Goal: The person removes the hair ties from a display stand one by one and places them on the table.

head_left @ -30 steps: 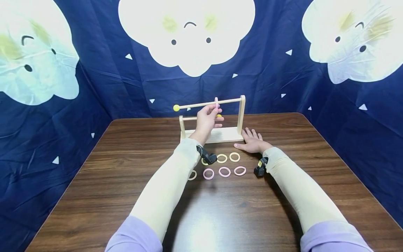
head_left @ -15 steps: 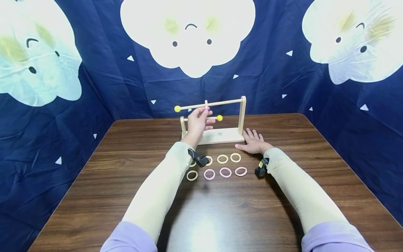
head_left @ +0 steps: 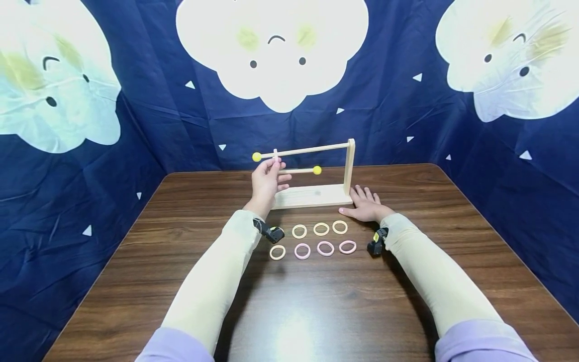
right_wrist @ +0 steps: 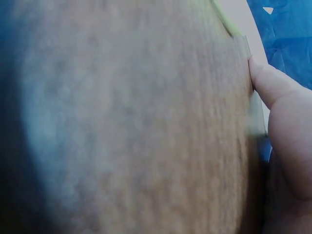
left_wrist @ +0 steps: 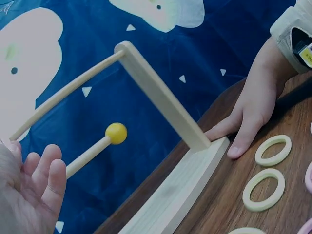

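My left hand (head_left: 267,183) pinches a pink ring (head_left: 276,155) between thumb and fingertips. Seen edge-on, the ring crosses the upper rod (head_left: 312,149) of a wooden stand, close to the yellow ball (head_left: 257,157) at the rod's left tip. The other fingers spread behind the lower rod's left part, and the hand covers the stand's left post. In the left wrist view the ring is out of sight. My right hand (head_left: 364,205) lies flat with fingers spread on the table, at the right end of the stand's base (head_left: 312,196).
Two rows of rings lie in front of the stand: pale yellow rings (head_left: 299,237) behind, pink rings (head_left: 325,255) and one pale ring (head_left: 271,252) nearer. A second yellow ball (head_left: 317,170) tips the lower rod. Blue cloth (head_left: 389,136) hangs around the wooden table (head_left: 344,311).
My left hand has slid the pink ring leftward along the upper rod, from around its middle to near the yellow ball. The right hand stays in place.
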### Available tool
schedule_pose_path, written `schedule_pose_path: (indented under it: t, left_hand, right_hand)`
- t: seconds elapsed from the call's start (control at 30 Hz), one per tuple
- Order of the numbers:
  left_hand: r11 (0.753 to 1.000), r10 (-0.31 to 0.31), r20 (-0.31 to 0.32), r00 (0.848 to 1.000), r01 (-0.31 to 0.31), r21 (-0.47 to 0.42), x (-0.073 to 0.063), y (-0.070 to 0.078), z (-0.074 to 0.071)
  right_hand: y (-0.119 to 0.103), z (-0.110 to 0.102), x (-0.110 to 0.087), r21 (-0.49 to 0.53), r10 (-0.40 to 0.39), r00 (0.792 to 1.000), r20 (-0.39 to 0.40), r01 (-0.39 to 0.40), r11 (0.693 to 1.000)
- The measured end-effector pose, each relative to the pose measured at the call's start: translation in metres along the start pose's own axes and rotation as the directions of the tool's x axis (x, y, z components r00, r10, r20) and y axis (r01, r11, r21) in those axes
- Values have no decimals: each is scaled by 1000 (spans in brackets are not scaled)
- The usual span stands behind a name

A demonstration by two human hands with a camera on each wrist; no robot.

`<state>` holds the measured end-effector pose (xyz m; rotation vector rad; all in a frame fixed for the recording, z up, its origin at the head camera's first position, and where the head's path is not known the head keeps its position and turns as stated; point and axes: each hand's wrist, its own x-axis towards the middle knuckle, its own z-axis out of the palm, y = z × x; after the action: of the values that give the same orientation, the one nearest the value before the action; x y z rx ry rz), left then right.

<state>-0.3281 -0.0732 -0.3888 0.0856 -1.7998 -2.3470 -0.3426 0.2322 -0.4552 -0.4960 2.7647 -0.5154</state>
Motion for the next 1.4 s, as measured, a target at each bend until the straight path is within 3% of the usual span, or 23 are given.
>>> schedule_pose_path:
  t: [0.3,0.73,1.13,1.4]
  left_hand:
    - [1000,5,-22,1000,-5,-6,-3,7,-22]
    - [998,-9,-68,998,13,57,-2,17,-45]
    - [998,-24,-94,995,29,51,1,23,-53]
    - [1000,5,-168,986,-2,18,6,25,-50]
  right_hand:
    - [10,6,7,5,-3,1000,-4,3,1000]
    - [16,10,12,10,-12,1000,-28,12,1000]
    - [4,5,2,1,-6,1000,-28,6,1000]
    - [2,3,1,-3,-6,1000,-28,6,1000]
